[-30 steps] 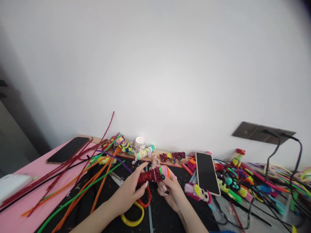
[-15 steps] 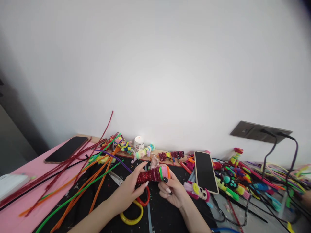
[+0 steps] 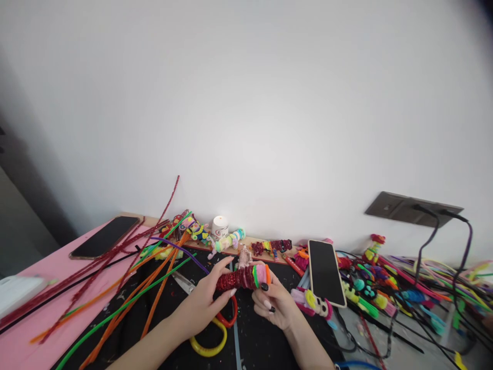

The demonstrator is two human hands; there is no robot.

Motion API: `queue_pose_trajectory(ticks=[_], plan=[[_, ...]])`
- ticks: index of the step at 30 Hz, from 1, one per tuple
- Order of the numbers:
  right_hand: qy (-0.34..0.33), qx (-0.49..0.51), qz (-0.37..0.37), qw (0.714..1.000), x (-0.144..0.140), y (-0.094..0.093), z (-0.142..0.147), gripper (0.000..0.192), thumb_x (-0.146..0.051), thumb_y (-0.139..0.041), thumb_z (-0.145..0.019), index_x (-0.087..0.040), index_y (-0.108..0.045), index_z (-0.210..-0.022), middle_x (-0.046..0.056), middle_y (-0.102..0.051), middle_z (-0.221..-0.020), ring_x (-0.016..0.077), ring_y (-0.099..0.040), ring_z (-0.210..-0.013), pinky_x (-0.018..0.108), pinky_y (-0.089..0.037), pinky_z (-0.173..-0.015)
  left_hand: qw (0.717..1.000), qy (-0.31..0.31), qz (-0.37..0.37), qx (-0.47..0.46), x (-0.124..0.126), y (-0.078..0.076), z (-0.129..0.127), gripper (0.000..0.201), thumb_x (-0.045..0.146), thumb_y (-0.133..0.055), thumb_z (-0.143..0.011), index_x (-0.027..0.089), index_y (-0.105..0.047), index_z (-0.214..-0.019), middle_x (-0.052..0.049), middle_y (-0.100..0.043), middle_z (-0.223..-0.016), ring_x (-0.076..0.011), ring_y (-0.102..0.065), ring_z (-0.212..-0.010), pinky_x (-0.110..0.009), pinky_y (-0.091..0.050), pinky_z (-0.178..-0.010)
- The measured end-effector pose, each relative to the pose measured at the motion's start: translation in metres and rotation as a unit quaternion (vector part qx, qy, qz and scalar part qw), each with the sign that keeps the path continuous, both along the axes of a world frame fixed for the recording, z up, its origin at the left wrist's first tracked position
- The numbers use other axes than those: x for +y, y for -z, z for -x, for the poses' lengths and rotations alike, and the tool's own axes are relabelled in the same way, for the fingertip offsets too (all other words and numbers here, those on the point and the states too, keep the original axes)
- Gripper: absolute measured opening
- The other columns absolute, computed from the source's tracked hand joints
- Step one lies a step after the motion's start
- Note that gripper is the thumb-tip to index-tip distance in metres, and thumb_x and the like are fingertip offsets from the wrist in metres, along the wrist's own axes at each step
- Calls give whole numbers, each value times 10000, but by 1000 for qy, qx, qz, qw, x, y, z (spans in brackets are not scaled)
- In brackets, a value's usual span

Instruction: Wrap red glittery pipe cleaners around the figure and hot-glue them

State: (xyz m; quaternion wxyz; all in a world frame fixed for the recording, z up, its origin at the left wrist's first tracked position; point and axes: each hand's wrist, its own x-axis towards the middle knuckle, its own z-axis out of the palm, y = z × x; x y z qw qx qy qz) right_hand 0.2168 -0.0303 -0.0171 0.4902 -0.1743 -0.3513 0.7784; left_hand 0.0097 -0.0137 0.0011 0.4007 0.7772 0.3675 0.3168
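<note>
Between my two hands is a pipe-cleaner figure (image 3: 241,279), lying sideways, with a glittery dark red body and pink, green and orange bands at its right end. My left hand (image 3: 206,295) is closed round the red end, thumb below and fingers above. At the banded end, my right hand (image 3: 273,303) pinches with the fingers curled; its nails are dark and pale. Scissors (image 3: 210,349) with red and yellow handles lie on the black mat (image 3: 258,344), partly hidden under my left hand. A pale pinkish piece (image 3: 244,257) shows just behind the figure.
Loose pipe cleaners (image 3: 134,298) in red, orange and green spread across the left. One phone (image 3: 106,237) lies on the pink surface (image 3: 42,262), another phone (image 3: 326,272) at right. Finished figures (image 3: 271,246) and a white paper cup (image 3: 220,227) line the wall. Cables hang from an outlet (image 3: 412,208).
Both hands keep their grip on the figure, which has shifted very slightly. At the far right edge, another person's hand has mostly left the view.
</note>
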Motion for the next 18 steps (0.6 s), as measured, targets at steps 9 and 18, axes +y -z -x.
queue_pose_trajectory(ticks=[9, 18], plan=[[1, -1, 9, 1000, -1, -1, 1, 422, -267, -727, -736, -240, -502, -1092, -84, -502, -443, 33, -222, -350, 117, -175, -329, 1000, -12, 18, 14, -1, -1, 0, 533, 262, -437, -869, 260, -237, -1363, -95, -560, -1199, -217, -540, -1078, -395, -380, -959], [-4, -11, 1, 1000, 1, 1, -1, 426, -291, -724, -739, -247, -485, -1088, -86, -508, -464, 31, -232, -358, 108, -194, -333, 1000, -7, 19, 13, -1, 2, 1, 535, 275, -428, -875, 257, -237, -1374, -111, -553, -1228, -231, -529, -1105, -409, -377, -966]])
